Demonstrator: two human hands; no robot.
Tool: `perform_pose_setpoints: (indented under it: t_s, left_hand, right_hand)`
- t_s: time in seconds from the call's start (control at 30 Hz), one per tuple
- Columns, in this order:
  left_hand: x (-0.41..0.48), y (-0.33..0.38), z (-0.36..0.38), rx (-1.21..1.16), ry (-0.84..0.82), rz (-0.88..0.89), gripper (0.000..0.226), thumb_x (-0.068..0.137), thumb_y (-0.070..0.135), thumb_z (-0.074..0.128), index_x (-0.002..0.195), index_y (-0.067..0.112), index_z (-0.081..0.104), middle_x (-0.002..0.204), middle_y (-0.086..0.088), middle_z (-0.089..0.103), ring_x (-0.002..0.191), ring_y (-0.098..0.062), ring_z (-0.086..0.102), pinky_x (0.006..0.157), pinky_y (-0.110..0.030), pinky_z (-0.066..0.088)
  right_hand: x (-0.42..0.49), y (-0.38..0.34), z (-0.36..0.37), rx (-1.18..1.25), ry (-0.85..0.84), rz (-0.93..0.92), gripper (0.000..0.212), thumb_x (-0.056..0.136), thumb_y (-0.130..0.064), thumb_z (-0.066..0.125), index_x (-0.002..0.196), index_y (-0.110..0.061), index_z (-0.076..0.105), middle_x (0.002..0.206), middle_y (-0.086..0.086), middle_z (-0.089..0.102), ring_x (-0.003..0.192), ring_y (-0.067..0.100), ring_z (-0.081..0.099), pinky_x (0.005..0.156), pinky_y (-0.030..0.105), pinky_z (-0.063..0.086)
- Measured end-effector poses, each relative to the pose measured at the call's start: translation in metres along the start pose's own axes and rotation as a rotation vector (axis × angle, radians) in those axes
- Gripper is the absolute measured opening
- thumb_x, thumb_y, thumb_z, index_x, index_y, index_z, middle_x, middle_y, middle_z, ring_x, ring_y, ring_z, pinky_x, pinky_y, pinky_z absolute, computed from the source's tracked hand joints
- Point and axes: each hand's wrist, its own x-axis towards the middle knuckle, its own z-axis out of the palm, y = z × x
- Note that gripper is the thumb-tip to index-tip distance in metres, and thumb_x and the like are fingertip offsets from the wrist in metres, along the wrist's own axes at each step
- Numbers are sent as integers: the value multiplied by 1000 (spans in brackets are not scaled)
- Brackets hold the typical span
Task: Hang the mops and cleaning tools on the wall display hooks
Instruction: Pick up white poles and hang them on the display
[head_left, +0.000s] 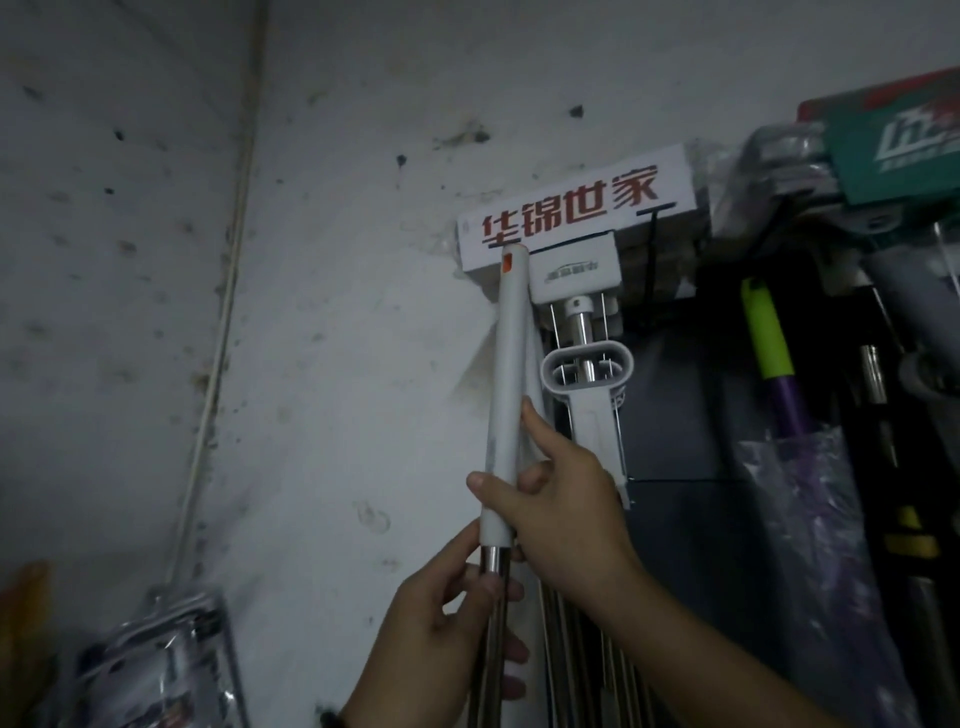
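Above mop handle (506, 374): sign (571, 208) "华锦世家", seemingly.

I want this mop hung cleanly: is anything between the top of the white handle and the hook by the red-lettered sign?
Nothing visible blocks it. The white handle, held by the left hand and right hand, has its tip at the sign. A hung mop sits just right.

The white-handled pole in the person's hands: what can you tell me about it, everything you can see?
The pole has a long white grip that looks like plastic, with a small orange mark near its top end, and a shiny metal shaft below. It stands nearly upright, leaning slightly right. Its top reaches the white sign with red characters. The right hand grips the white sleeve's lower part; the left hand holds the metal shaft. Its lower end runs out of view.
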Motion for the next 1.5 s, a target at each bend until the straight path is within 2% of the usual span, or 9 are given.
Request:
perform_pose_setpoints:
  t_s: [0.07, 0.23, 0.4, 0.6, 0.87, 1.07, 1.2, 1.4, 1.5]
  left_hand:
    - [3, 3, 3, -2, 19, 13, 44, 102, 10, 59, 124, 47, 69, 90, -9, 75, 69, -40, 75, 62, -55, 64]
    - [9, 3, 13, 21, 67, 23, 49, 97, 8, 68, 124, 49, 67, 87, -11, 75, 71, -39, 77, 62, -54, 64]
    - [9, -6, 20, 117, 97, 61, 57, 96, 8, 70, 137, 46, 60, 85, -4, 79, 70, -31, 78, 64, -39, 64]
    - [13, -12, 24, 232, 114, 87, 58, 95, 10, 71, 138, 46, 58, 85, -1, 80, 72, -22, 79, 70, -29, 62]
    - [19, -26, 30, 205, 162, 69, 59, 95, 3, 69, 137, 43, 59, 82, -3, 77, 65, -32, 77, 70, -33, 64]
    - [29, -29, 36, 225, 143, 41, 55, 99, 10, 65, 139, 46, 55, 83, -3, 78, 69, -28, 78, 70, -31, 63]
    - [32, -37, 39, 173, 129, 1, 54, 100, 15, 66, 139, 50, 56, 88, -8, 78, 75, -33, 78, 75, -45, 65]
    - [39, -47, 27, 118, 79, -25, 53, 93, 20, 75, 124, 62, 64, 89, -13, 76, 85, -38, 78, 77, -56, 64]
    - [48, -51, 15, 167, 18, 8, 50, 92, 22, 76, 117, 65, 67, 97, -7, 75, 90, -35, 76, 80, -46, 64]
  right_hand:
    - [6, 2, -1, 10, -20, 6, 89, 88, -38, 82, 158, -51, 30, 58, -13, 61, 61, 3, 68, 65, 33, 65]
    - [12, 6, -4, 36, -15, 0, 79, 96, -31, 75, 159, -48, 31, 65, -7, 65, 65, 0, 68, 57, 13, 52]
    - [10, 15, -6, -28, 22, -18, 76, 97, -32, 72, 158, -50, 31, 75, 6, 66, 68, 13, 66, 64, 22, 55]
    - [16, 23, -11, -28, -23, -4, 77, 98, -31, 70, 161, -46, 29, 82, 11, 72, 69, 14, 70, 71, 30, 59]
    - [19, 26, -14, -68, -74, 9, 79, 99, -34, 69, 162, -48, 23, 86, -6, 75, 74, -3, 70, 59, 4, 47]
    - [32, 37, -15, -164, -82, -8, 86, 96, -38, 72, 164, -45, 19, 93, -6, 74, 77, 3, 72, 77, 24, 63]
    - [34, 45, -15, -245, -79, -5, 88, 97, -41, 70, 164, -45, 13, 104, -3, 72, 88, 11, 73, 84, 33, 64]
    - [27, 45, -19, -312, -70, -61, 94, 96, -45, 69, 160, -54, 1, 99, -3, 73, 82, 12, 73, 81, 35, 64]
    - [20, 41, -20, -412, -45, -144, 94, 97, -48, 67, 161, -52, -1, 115, -4, 71, 95, 13, 70, 87, 34, 61]
